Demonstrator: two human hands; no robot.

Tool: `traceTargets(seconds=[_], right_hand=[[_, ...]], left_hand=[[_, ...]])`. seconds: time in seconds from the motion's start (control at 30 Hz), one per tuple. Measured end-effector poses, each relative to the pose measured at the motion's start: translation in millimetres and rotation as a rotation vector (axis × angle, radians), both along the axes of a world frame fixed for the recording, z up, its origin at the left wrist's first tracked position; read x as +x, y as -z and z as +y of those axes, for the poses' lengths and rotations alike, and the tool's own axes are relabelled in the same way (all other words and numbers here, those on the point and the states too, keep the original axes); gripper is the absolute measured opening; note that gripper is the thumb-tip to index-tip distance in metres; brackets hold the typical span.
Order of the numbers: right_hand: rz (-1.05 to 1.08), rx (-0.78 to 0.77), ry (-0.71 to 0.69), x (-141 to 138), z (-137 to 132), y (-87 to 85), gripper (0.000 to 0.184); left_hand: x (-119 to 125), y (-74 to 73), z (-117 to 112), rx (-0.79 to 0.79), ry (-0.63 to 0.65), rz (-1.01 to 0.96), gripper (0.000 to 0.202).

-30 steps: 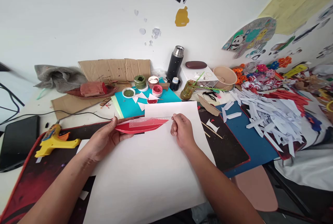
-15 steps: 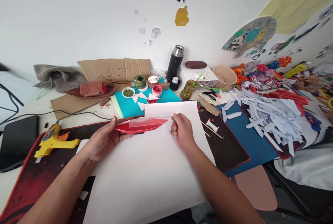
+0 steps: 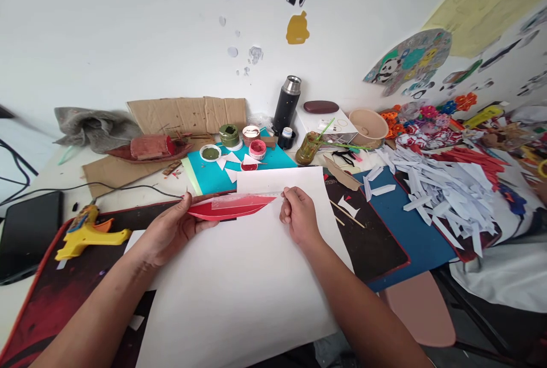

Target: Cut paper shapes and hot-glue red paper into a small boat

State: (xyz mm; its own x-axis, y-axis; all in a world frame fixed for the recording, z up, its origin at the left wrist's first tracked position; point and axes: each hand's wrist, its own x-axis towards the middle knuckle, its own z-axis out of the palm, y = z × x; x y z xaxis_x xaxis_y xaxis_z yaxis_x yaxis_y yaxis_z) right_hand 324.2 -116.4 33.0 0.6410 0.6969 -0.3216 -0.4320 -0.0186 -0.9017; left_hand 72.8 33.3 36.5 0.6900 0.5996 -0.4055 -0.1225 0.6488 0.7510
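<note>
My left hand [image 3: 171, 228] grips the left end of a red boat-shaped piece [image 3: 231, 209], thumb on top and fingers beneath. The piece is long, with a pointed right tip. A clear strip [image 3: 252, 199] lies along its upper edge and reaches right; its faint marks are too small to read. At the strip's right end, my right hand [image 3: 297, 214] is closed in a pinch between thumb and forefinger. Both hands are above a large white paper sheet [image 3: 239, 299].
A yellow glue gun [image 3: 88, 234] lies left on a dark mat. Behind are paint jars [image 3: 231, 135], a black flask [image 3: 287, 105] and a brush jar [image 3: 307, 148]. Thin sticks [image 3: 348, 214] and a pile of folded white paper strips [image 3: 448, 191] lie to the right.
Both hands keep their hold and position on the red piece and the clear strip. Only the camera view has shifted very slightly.
</note>
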Motion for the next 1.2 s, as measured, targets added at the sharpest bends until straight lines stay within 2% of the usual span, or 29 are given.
traceTargets(seconds=[0.43,0.77,1.0,1.2], right_hand=[[0.005,0.001,-0.001,0.8,-1.0,0.6,0.043],[0.006,0.001,-0.001,1.1,-1.2,-0.3,0.042],[0.013,0.001,0.008,1.5,-1.1,-0.1,0.042],[0.018,-0.002,0.012,2.0,-1.0,-0.2,0.042]], left_hand=[[0.5,-0.4,-0.5,0.001,0.003,-0.008,0.055],[2.1,-7.2,-1.8,0.019,0.014,0.002,0.046],[-0.5,-0.1,2.6,0.005,0.044,-0.031,0.057],[-0.5,0.5,1.2,0.003,0.031,-0.025,0.056]])
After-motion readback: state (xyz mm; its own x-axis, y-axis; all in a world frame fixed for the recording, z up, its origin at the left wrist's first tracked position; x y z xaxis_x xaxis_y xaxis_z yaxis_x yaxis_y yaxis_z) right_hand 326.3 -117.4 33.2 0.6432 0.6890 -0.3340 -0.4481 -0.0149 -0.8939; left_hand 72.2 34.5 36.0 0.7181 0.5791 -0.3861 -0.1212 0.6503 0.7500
